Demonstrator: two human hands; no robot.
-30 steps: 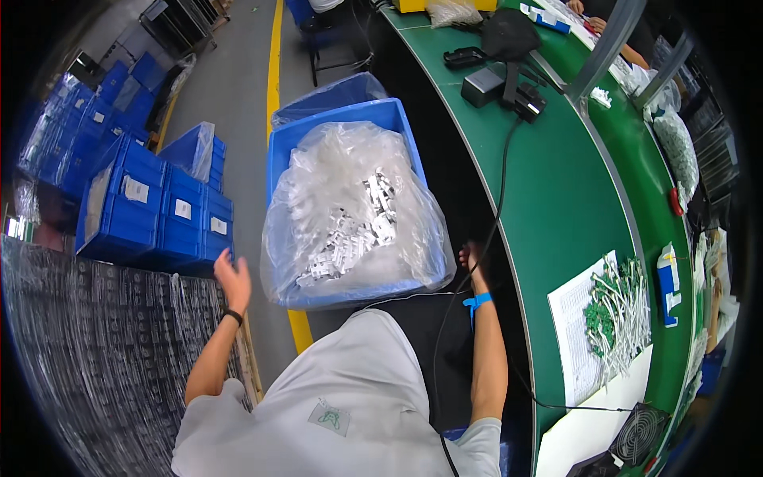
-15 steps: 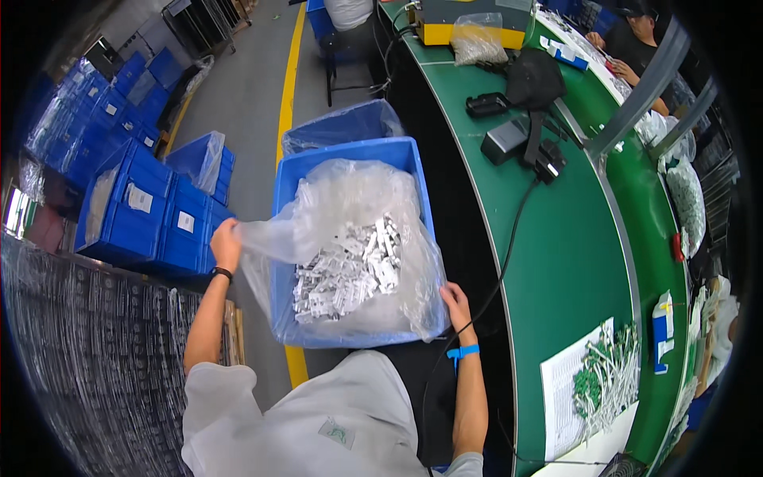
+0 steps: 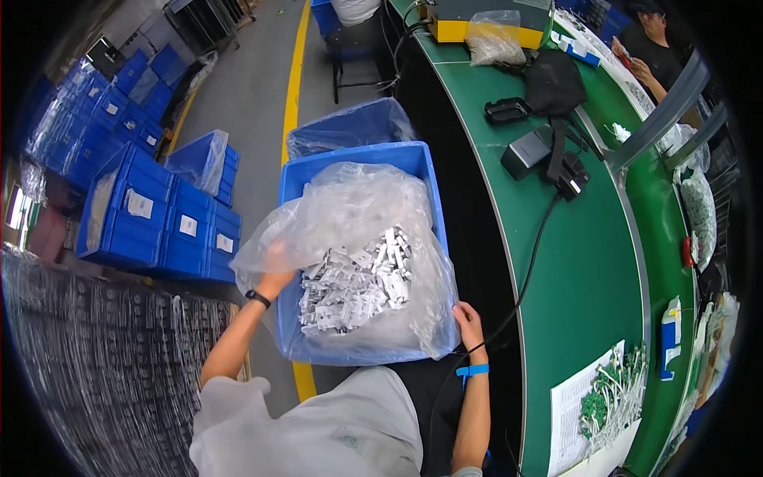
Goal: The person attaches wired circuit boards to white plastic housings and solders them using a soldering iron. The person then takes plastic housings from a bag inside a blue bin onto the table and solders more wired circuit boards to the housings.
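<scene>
Crates [image 3: 159,222] left, green bench [image 3: 580,262] right of bin [image 3: 358,163].

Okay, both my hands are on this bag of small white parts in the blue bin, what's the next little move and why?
Probably spread the clear plastic bag wider over the blue bin. Your left hand is inside the bag at its left side, and your right hand grips the bin's near right corner, yet the film is bunched up above the small white parts, partly covering them.
</scene>
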